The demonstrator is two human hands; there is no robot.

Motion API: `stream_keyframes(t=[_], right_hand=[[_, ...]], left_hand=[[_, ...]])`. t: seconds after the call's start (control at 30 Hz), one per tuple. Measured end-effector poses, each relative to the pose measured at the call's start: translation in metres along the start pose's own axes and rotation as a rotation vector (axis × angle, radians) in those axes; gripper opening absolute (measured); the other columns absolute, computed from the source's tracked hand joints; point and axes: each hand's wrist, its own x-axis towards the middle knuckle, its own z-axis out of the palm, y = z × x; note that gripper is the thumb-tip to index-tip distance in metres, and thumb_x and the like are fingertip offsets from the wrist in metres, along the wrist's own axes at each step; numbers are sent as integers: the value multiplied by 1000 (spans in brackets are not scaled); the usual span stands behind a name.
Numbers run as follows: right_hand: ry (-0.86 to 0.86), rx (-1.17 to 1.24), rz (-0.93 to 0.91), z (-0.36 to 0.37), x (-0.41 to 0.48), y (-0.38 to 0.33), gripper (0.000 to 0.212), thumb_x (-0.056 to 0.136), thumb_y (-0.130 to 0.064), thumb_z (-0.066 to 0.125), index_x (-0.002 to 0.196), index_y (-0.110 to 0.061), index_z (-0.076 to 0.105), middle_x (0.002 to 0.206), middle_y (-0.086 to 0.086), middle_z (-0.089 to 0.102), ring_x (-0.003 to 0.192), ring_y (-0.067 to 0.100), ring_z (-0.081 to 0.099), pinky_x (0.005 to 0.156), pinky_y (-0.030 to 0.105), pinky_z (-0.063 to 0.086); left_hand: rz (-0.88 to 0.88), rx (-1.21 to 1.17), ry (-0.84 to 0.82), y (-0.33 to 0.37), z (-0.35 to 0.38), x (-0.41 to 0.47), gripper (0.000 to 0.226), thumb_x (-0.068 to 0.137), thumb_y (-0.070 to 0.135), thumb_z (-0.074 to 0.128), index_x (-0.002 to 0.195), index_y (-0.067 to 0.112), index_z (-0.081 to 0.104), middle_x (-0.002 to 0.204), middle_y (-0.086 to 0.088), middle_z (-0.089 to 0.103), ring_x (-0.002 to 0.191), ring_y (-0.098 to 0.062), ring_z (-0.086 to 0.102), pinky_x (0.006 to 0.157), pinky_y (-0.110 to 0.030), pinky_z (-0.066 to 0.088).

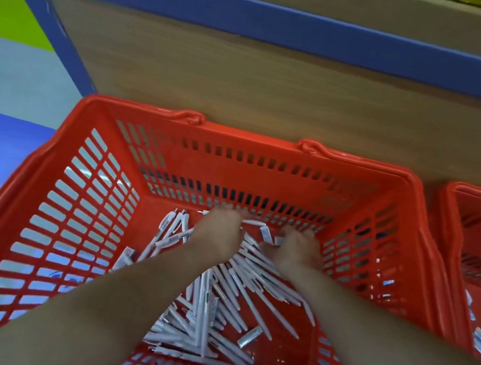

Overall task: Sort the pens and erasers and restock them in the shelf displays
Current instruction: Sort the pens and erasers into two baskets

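Your left hand (219, 233) and right hand (297, 251) rest on the white pens (256, 309) in the red basket (249, 139); blur hides your fingers, so their grip cannot be told.

Orange-red slotted basket (74, 218), white pens (246, 294), red second basket (456, 218), tan wood-grain shelf panel (280, 87), blue trim (261, 13).

We get bright, even light, shadows soft & faint. Wide-angle bend curves the blue-edged wooden shelf front (280, 87); motion blur smears the red plastic basket (453, 218) at far right, esp. its contents.
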Motion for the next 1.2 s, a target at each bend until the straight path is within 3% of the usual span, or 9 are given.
stream_keyframes(t=[0.17, 0.37, 0.5, 0.67, 0.73, 0.83, 0.9, 1.0, 1.2], right_hand=[[61, 46, 6, 11, -5, -10, 34, 81, -49, 68, 102, -24, 63, 126, 12, 36, 103, 35, 54, 89, 38, 50], [15, 178, -29, 13, -5, -17, 30, 71, -41, 80, 91, -22, 67, 121, 10, 40, 90, 27, 60, 85, 24, 44], [-5, 242, -70, 22, -6, -20, 30, 63, -36, 85, 64, -24, 57, 108, 10, 53, 76, 15, 43, 73, 21, 38], [22, 286, -96, 25, -9, -19, 35, 70, -17, 79, 61, -20, 46, 69, -1, 51, 62, 16, 50, 53, 26, 34], [26, 387, -80, 26, -12, -18, 32, 75, -13, 75, 66, -16, 44, 60, -2, 47, 54, 14, 43, 50, 27, 32], [-3, 728, 6, 19, -18, -18, 23, 81, -6, 71, 78, -16, 50, 74, 1, 57, 59, 13, 50, 54, 25, 39], [-97, 984, 41, 3, -24, -22, 23, 86, 0, 63, 89, -21, 55, 87, 8, 62, 63, 17, 58, 52, 24, 45], [-213, 1136, 28, -34, -33, -31, 26, 90, 2, 54, 103, -21, 59, 81, 9, 60, 55, 19, 62, 43, 20, 43], [-208, 1291, 19, -89, -52, -24, 19, 91, -1, 54, 79, -16, 54, 68, 9, 58, 48, 16, 62, 39, 17, 41]], left_hand=[[-144, 125, 249, -48, -28, -10, 34, 82, 8, 52, 111, 21, 65, 107, -10, 62, 106, -31, 55, 88, -36, 47], [-338, -108, 38, -96, -25, -35, 44, 79, 16, 67, 122, 26, 60, 115, -1, 68, 102, -23, 64, 83, -24, 47], [-484, -119, 54, -102, -11, -31, 42, 72, 42, 74, 110, 28, 62, 100, 3, 70, 95, -20, 65, 78, -23, 48], [-492, -219, -27, -99, -12, -28, 16, 81, 32, 71, 91, 19, 71, 77, 2, 67, 71, -13, 62, 65, -22, 45], [-488, -275, -21, -101, -11, -27, 14, 81, 32, 71, 86, 19, 70, 79, -2, 67, 76, -18, 64, 70, -24, 49], [-485, -425, -39, -104, -15, -23, 10, 80, 23, 72, 89, 19, 68, 101, -7, 70, 97, -24, 65, 91, -38, 52], [-378, -269, 39, -102, -19, -19, 19, 82, 19, 68, 101, 18, 67, 107, -4, 69, 101, -22, 63, 93, -35, 50], [-65, 7, 83, -64, -29, -32, 14, 84, 18, 60, 95, 23, 67, 97, 2, 66, 90, -17, 62, 80, -25, 47], [506, 400, -525, 38, 30, -82, 32, 88, 43, 57, 98, 15, 68, 98, -6, 68, 95, -27, 63, 69, -33, 48]])
